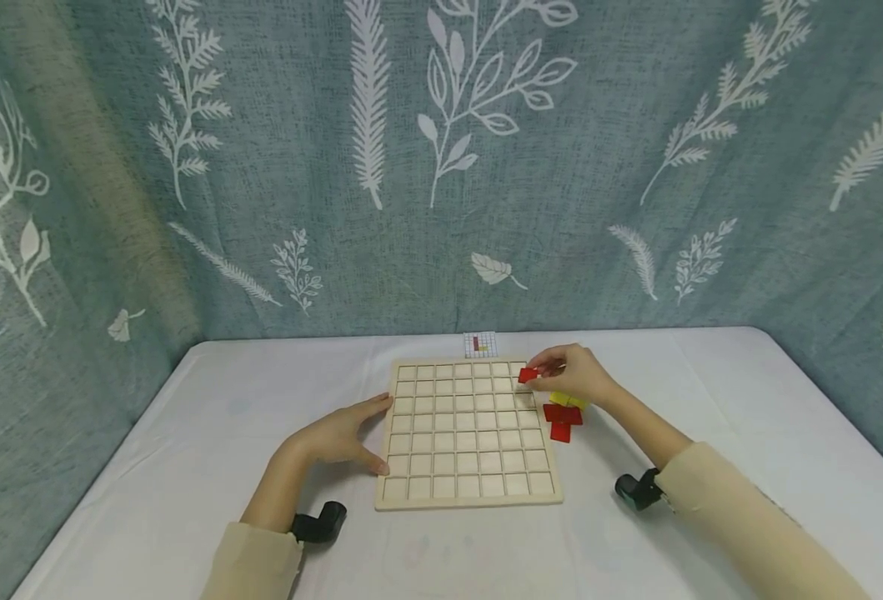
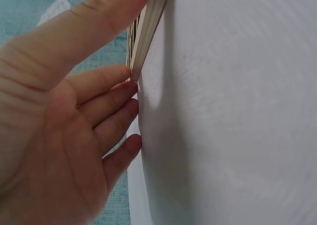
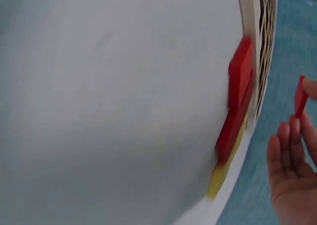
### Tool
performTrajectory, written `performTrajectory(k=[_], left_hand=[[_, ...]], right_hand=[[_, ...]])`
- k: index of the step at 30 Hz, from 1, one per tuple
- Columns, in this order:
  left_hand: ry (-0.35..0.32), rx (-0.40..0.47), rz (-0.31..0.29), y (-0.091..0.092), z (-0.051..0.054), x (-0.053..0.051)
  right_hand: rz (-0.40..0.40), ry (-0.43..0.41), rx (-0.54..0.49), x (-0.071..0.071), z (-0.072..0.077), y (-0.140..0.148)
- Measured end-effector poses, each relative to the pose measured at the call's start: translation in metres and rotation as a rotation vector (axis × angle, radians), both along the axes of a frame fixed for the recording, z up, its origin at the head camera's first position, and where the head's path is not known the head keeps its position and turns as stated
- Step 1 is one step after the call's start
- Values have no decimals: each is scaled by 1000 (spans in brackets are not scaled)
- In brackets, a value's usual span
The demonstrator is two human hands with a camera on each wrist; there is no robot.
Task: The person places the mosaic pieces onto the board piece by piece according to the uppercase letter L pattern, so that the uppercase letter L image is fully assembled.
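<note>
A wooden grid board (image 1: 444,503) with square cells lies on the white table. My left hand (image 1: 336,435) touches its left edge, thumb and fingers spread; in the left wrist view the fingertips of the hand (image 2: 69,136) meet the board's side (image 2: 151,29). Over the board's upper right corner, my right hand (image 1: 572,372) pinches a red square tile (image 1: 527,375) between thumb and fingers. The right wrist view shows that tile (image 3: 300,97) held up, clear of the table. Beside the board's right edge lie red tiles (image 1: 561,432) and yellow tiles (image 1: 559,398), partly below the right hand.
Behind the board lies a small printed card (image 1: 480,344) with a grid and coloured squares. The white table (image 1: 186,442) reaches to a teal curtain (image 1: 411,275) with leaf patterns. Black wrist cameras (image 1: 321,523) sit on both wrists.
</note>
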State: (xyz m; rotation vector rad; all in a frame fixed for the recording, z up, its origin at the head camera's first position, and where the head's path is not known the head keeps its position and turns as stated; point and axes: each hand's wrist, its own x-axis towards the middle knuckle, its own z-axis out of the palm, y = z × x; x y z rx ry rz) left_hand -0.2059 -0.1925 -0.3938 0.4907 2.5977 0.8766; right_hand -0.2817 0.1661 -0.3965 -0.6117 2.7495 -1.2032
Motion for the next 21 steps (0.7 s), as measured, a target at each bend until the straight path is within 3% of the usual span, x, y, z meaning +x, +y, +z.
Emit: performTrajectory(k=[4,9,21], left_hand=[[-12,11,18,0,-3,1],[-11,14,17,1,-5,0],[2,5,0,-1,-3,0]], right_hand=[[61,54,2,3,-2,-19],[129,59,-36,3,-6,-39],[201,119,-24,-4,-8,-67]])
